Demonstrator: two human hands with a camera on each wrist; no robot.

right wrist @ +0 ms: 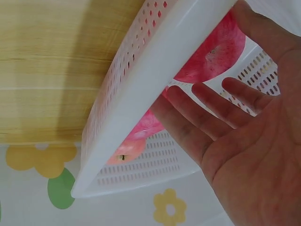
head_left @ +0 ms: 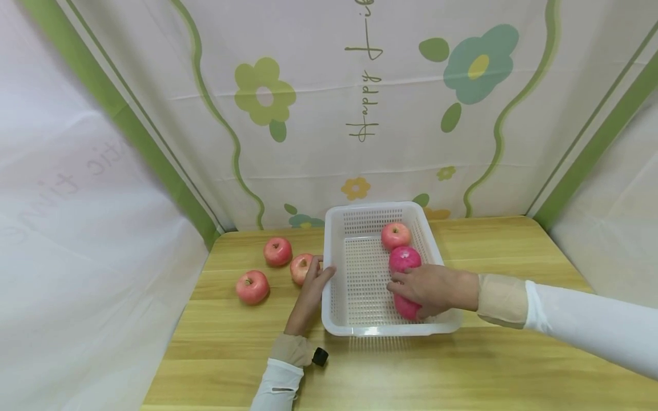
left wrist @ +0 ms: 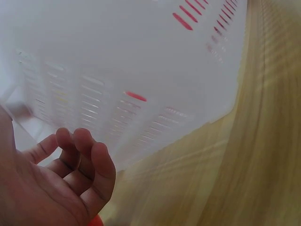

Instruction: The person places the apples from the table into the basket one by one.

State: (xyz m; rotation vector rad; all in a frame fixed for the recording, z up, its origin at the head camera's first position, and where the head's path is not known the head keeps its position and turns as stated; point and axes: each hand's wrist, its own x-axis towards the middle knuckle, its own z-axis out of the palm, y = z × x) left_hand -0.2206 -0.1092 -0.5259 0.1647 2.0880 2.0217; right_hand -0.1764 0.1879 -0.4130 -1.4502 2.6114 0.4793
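A white slotted plastic basket [head_left: 360,330] stands on the table. My left hand [head_left: 312,291] grips its left rim, thumb over the edge; in the left wrist view the curled fingers [left wrist: 101,162] lie outside the wall. Inside along the right wall are a light red apple [head_left: 396,235], a deep-pink round fruit [head_left: 404,258] and another deep-pink fruit [head_left: 408,308]. Over this nearest fruit reaches my right hand [head_left: 429,288]. In the right wrist view its fingers are spread and fairly straight, with the thumb at the far side of the fruit [right wrist: 214,54].
Left of the basket lie three apples: one at the back [head_left: 277,252], one in front [head_left: 252,287], and one beside my left hand [head_left: 300,268]. A flowered curtain [head_left: 308,154] hangs behind the wooden table [head_left: 205,354].
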